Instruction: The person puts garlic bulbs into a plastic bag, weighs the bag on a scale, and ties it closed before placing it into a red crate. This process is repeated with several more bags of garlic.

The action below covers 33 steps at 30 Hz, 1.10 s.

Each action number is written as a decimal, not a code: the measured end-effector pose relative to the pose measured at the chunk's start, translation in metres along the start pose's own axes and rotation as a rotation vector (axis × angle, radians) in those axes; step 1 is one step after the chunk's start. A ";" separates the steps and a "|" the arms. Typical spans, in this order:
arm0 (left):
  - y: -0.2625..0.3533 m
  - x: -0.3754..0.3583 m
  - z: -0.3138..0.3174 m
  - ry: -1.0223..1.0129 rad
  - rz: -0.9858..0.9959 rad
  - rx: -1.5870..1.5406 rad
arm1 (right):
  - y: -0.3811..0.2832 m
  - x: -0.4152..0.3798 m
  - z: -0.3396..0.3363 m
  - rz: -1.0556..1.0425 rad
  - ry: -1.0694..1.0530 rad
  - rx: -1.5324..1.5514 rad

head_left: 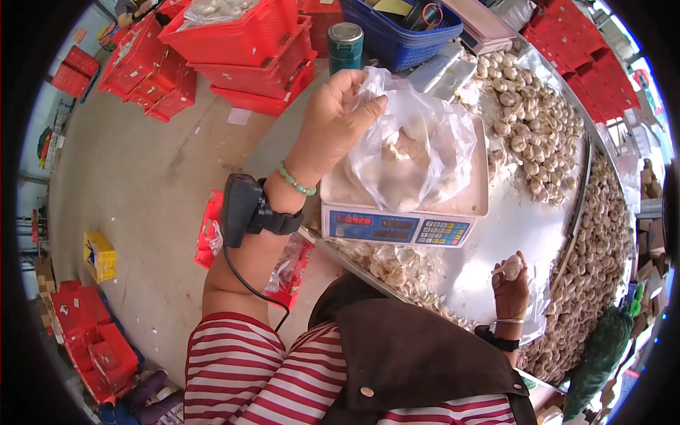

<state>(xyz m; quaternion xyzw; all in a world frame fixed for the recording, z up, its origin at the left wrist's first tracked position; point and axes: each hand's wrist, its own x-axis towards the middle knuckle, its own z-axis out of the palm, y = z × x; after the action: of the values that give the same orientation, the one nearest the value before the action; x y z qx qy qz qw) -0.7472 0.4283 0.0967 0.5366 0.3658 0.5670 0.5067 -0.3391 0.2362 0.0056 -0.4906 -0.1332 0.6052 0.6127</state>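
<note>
My left hand (336,120) pinches the rim of a clear plastic bag (397,188) between thumb and fingers. The bag sits on the pan of a digital scale (397,225), its mouth partly spread and some garlic visible inside. Red digits glow on the scale's display, too blurred to read surely. Lower right, the fingers of my right hand (510,294) are closed around a garlic bulb (511,267), over the metal table (474,265) and apart from the scale.
Garlic bulbs are heaped behind the scale (531,134) and along the right (595,255), with a dark bar between. Loose skins (397,265) litter the table's near edge. A green canister (346,48), a blue basket (400,32) and red crates (241,53) stand beyond.
</note>
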 end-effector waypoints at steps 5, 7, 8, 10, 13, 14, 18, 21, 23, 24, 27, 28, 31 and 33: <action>-0.011 -0.003 -0.007 0.042 0.063 0.207 | 0.019 -0.015 0.017 -0.012 -0.149 -0.185; -0.009 -0.007 -0.006 0.046 0.040 0.268 | 0.019 -0.012 0.024 0.124 -0.258 0.159; -0.012 -0.009 -0.007 0.042 0.052 0.270 | 0.017 -0.014 0.033 0.111 -0.346 0.115; -0.023 -0.009 -0.008 0.123 0.152 0.407 | 0.009 -0.020 0.047 0.103 -0.434 0.059; -0.010 -0.020 0.011 0.136 0.162 0.318 | -0.008 -0.027 0.041 0.062 -0.468 0.046; -0.015 -0.019 0.009 0.175 0.153 0.390 | -0.014 -0.030 0.035 0.051 -0.470 0.020; -0.008 -0.029 0.022 0.157 0.127 0.518 | -0.030 -0.053 -0.002 -0.081 -0.426 0.034; -0.013 -0.029 0.023 0.205 0.196 0.676 | -0.038 -0.071 -0.047 -0.152 -0.358 0.101; 0.014 -0.039 0.066 0.216 -0.050 0.740 | -0.045 -0.090 -0.089 -0.185 -0.207 0.040; -0.012 -0.025 0.029 0.258 0.070 0.867 | -0.047 -0.101 -0.112 -0.246 -0.155 0.089; -0.028 -0.013 0.019 0.221 0.222 0.797 | -0.065 -0.148 -0.186 -0.415 0.037 0.237; -0.001 -0.044 0.079 0.162 0.212 0.740 | -0.072 -0.166 -0.211 -0.460 0.200 0.272; 0.012 -0.063 0.121 0.109 0.204 0.780 | -0.080 -0.221 -0.278 -0.792 0.457 0.407; 0.008 -0.057 0.108 0.137 0.138 0.903 | -0.055 -0.235 -0.357 -1.058 1.048 -0.139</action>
<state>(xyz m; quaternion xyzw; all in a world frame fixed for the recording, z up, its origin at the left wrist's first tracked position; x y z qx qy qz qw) -0.6480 0.3569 0.1080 0.6881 0.5722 0.4174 0.1579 -0.0902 -0.1143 -0.0239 -0.6228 -0.0800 -0.0933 0.7727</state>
